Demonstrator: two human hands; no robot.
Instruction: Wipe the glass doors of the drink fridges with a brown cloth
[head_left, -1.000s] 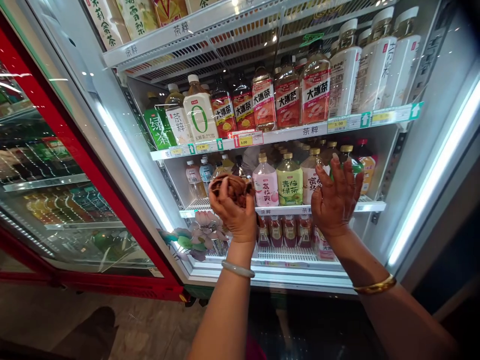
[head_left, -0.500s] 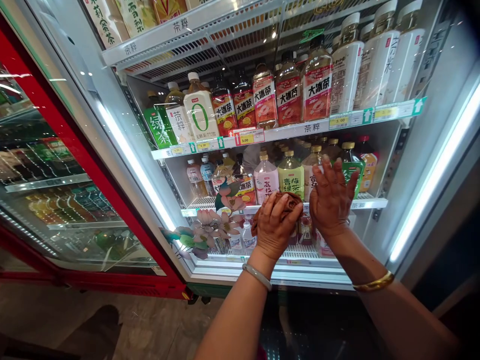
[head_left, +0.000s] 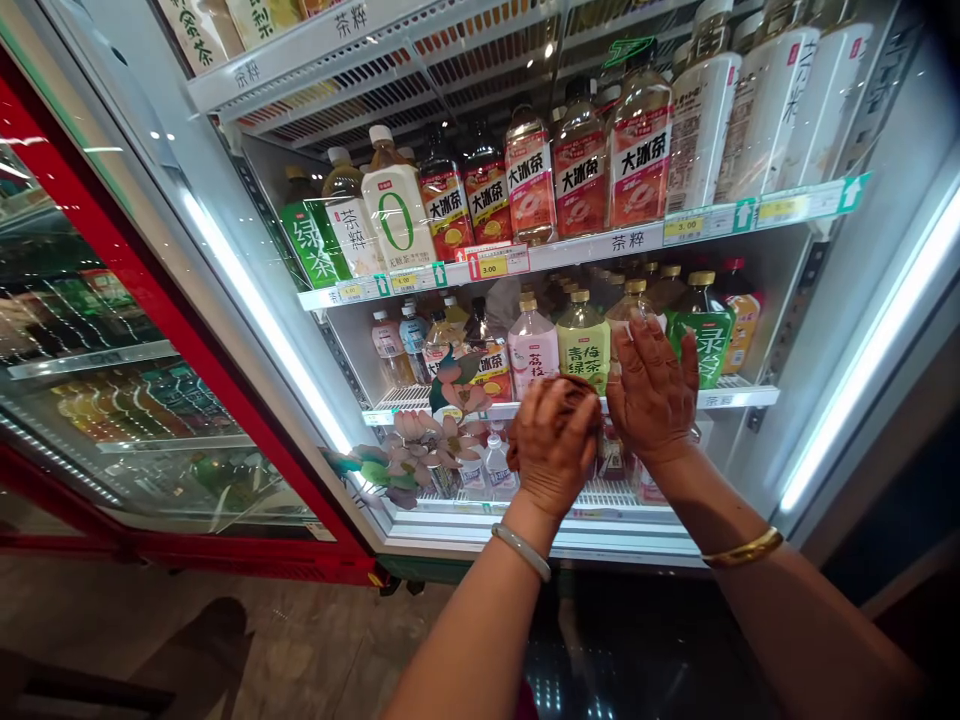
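My left hand (head_left: 555,445) is closed round a crumpled brown cloth (head_left: 576,388), in front of the lower shelves of a lit drinks fridge. Just to its right, my right hand (head_left: 654,388) lies flat with its fingers stretched out, holding nothing. Both appear to be against the glass door, which carries a flower decal (head_left: 427,450) left of the cloth. Behind the hands stand a green-labelled bottle (head_left: 703,335), a yellow-green bottle (head_left: 583,345) and a pink-labelled bottle (head_left: 533,350).
Red-labelled tea bottles (head_left: 577,170) and tall white-labelled bottles (head_left: 772,110) line the shelf above. A red door frame (head_left: 187,340) of a neighbouring fridge slants at the left. Tiled floor (head_left: 322,640) shows below.
My right hand has moved slightly left, closer to my left hand, with its fingers less spread. The cloth remains in my left hand. The view has shifted a little.
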